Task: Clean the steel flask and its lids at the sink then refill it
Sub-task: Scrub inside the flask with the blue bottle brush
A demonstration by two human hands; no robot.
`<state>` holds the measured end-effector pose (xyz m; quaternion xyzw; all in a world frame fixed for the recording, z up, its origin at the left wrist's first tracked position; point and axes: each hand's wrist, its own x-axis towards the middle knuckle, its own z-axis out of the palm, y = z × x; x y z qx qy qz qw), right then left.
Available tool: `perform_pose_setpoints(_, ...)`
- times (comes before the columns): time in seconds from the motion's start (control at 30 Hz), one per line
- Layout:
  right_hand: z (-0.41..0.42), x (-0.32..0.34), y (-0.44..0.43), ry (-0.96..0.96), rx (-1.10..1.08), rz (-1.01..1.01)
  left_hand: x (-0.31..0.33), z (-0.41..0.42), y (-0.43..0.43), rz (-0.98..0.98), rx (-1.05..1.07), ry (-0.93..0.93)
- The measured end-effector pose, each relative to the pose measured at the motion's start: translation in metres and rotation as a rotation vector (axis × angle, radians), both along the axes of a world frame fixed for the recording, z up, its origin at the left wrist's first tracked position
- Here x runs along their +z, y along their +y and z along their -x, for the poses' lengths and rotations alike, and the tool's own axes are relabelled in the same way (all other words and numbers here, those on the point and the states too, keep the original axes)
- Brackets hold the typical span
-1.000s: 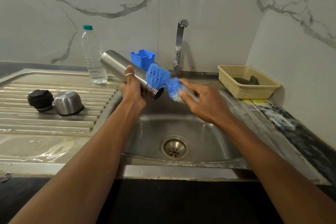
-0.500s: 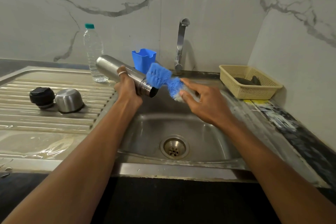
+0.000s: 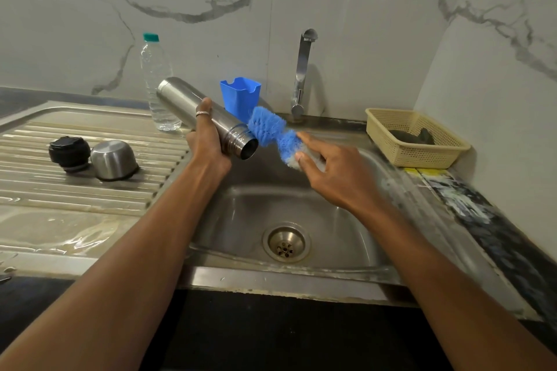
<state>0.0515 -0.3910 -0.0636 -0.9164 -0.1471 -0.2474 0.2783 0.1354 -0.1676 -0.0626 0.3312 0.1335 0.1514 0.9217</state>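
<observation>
My left hand (image 3: 208, 141) grips the steel flask (image 3: 187, 104) around its middle, holding it tilted over the sink (image 3: 355, 238) with the open mouth pointing right and down. My right hand (image 3: 331, 177) holds a blue bottle brush (image 3: 269, 128) by its pale handle end. The bristles touch the outside of the flask's threaded neck. On the ribbed drainboard at the left lie the black inner lid (image 3: 69, 153) and the steel cup lid (image 3: 113, 159), side by side.
A clear plastic water bottle (image 3: 156, 81) with a green cap stands behind the flask. A blue holder (image 3: 239, 96) sits left of the tap (image 3: 301, 69). A cream basket (image 3: 416, 135) with a dark scrubber sits at the right. The drainboard (image 3: 45, 220) is wet.
The flask's base end has shifted slightly and the brush bristles have slid along the neck near the mouth. Both hands stay over the sink.
</observation>
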Motion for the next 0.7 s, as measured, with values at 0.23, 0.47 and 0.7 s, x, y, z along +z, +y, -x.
perform_pose_setpoints(0.23, 0.003, 0.001, 0.008, -0.018, 0.046, -0.082, 0.000, 0.001, -0.005, -0.064, 0.004, 0.025)
perform_pose_setpoints(0.47, 0.005, -0.003, 0.012, -0.012, 0.037, -0.070, -0.003, -0.002, -0.001, -0.002, -0.052, 0.007)
perform_pose_setpoints(0.7, 0.004, -0.002, 0.012, -0.024, 0.021, -0.062, -0.006, -0.001, -0.001, 0.015, -0.062, -0.023)
